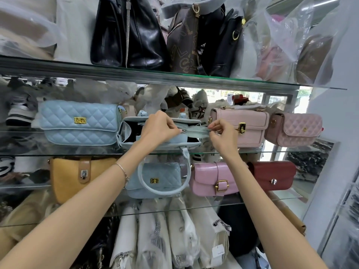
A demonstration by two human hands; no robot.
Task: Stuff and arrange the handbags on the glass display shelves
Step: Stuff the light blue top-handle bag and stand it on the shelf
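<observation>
While left fingers [173, 127] are pinching zip pull [184, 130] on bag [167, 140] | right fingers [214, 126] are pinching tape [196, 131] at 3 o'clock

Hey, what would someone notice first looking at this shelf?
Probably the two hands at the centre: the left hand and right hand both pinch the zipper of a pale blue bag lying open on the middle glass shelf. Then the pastel bags flanking it, a quilted blue bag on its left and a pink bag on its right, and the glossy black bags on the shelf above.
</observation>
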